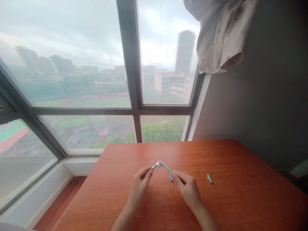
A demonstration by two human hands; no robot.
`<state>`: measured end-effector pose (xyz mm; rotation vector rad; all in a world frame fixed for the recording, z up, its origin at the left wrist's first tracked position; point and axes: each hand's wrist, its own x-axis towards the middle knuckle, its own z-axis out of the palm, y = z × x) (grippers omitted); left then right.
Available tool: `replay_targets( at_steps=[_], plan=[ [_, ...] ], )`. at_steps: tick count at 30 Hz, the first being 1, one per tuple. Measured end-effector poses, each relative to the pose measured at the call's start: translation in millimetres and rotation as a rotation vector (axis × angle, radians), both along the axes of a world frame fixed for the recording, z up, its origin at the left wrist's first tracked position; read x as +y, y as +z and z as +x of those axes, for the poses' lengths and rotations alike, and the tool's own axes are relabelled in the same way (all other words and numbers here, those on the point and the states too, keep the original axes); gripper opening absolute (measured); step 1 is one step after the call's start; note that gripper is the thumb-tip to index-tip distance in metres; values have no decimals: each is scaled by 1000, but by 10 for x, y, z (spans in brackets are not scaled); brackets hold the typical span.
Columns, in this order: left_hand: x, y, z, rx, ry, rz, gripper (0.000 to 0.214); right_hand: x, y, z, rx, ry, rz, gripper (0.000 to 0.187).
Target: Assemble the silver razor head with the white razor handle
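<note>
Both of my hands are raised a little over a reddish wooden table (240, 179). My left hand (139, 186) pinches the metal end of a small slim tool (158, 165), and my right hand (189, 187) pinches its pale handle end, so the tool bridges the two hands. A small green cylinder (170, 176) lies on the table just under the tool, beside my right fingers. A second green cylinder (209, 178) lies on the table farther right, apart from both hands.
A large window (134, 109) with dark frames stands beyond the table's far edge. A pale cloth (221, 35) hangs at the upper right against a grey wall (269, 96). The floor (60, 202) drops away left of the table.
</note>
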<state>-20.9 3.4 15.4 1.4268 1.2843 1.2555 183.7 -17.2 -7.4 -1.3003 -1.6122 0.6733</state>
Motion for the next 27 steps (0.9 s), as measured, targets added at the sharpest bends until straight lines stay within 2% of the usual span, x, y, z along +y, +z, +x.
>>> replay_targets(
  at_steps=[8, 27],
  plan=[
    [-10, 3, 21, 10, -42, -6, 31, 10, 4, 2, 9, -35, 4, 40],
    [-6, 20, 1, -15, 53, 11, 35, -13, 55, 0, -28, -26, 23, 42]
  ],
)
